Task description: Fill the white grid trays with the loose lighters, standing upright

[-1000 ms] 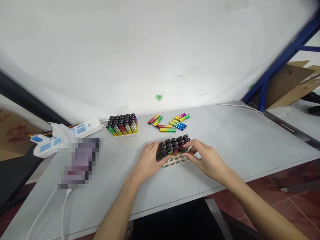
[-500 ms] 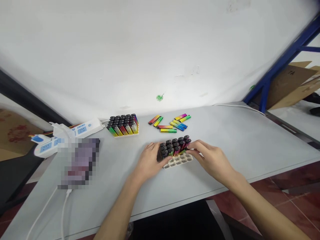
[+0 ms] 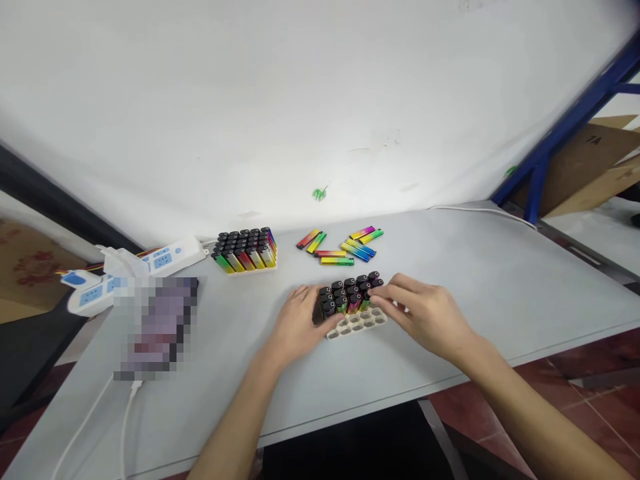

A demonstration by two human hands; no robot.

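Observation:
Multicoloured lighters with black tops stand upright in rows in a white tray with round holes. The tray's front holes, nearest me, hold no lighters. Around the tray's left end, my left hand is closed, its thumb at the front and its fingers behind. My right hand pinches a green-yellow lighter at the right of the front filled row; its fingertips are on the black top. Several loose lighters lie flat on the table behind the tray.
Another white tray packed with upright lighters stands at the back left. A power strip, a blurred-out phone and white cables are on the left of the grey table. The wall rises behind; a blue frame and cardboard boxes are at right.
The green-yellow lighter under my right hand has gone from tilted to upright in its row. My right fingers have shifted slightly onto its top. My left hand stays at the tray.

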